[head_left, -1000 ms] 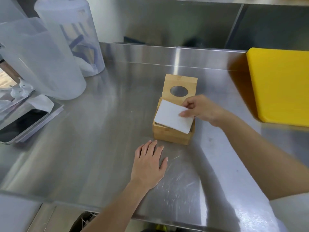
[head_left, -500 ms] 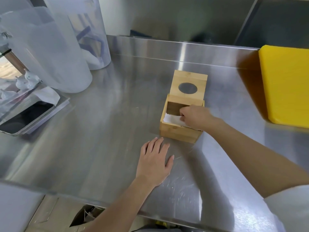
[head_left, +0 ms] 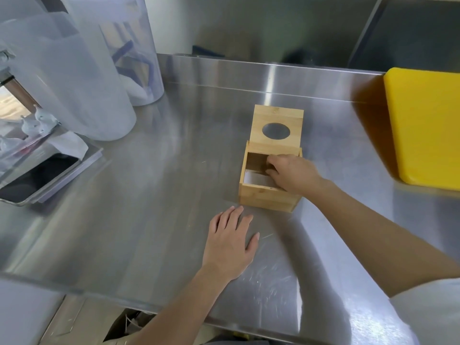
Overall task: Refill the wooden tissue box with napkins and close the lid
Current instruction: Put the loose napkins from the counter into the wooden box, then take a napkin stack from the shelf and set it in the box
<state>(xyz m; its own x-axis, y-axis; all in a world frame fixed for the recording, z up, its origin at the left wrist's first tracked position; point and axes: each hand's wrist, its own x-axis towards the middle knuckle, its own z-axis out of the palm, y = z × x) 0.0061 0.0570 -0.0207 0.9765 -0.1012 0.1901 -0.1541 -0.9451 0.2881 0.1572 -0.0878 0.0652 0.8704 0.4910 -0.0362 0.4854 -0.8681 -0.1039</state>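
Napkin (head_left: 257,180) now lower inside box (head_left: 266,197); right hand (head_left: 293,174) pressing it; left hand (head_left: 230,245) flat, open on steel counter (head_left: 149,207).

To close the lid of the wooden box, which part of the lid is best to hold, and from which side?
Probably the lid's free top edge, reached from behind the box and tipped toward the person. It stands upright, joined to the box's far rim. The round hole gives poorer leverage. The right hand, inside the box, should come out first.

Scratched steel counter (head_left: 149,195) w/ steel backsplash (head_left: 249,68), bright glare.
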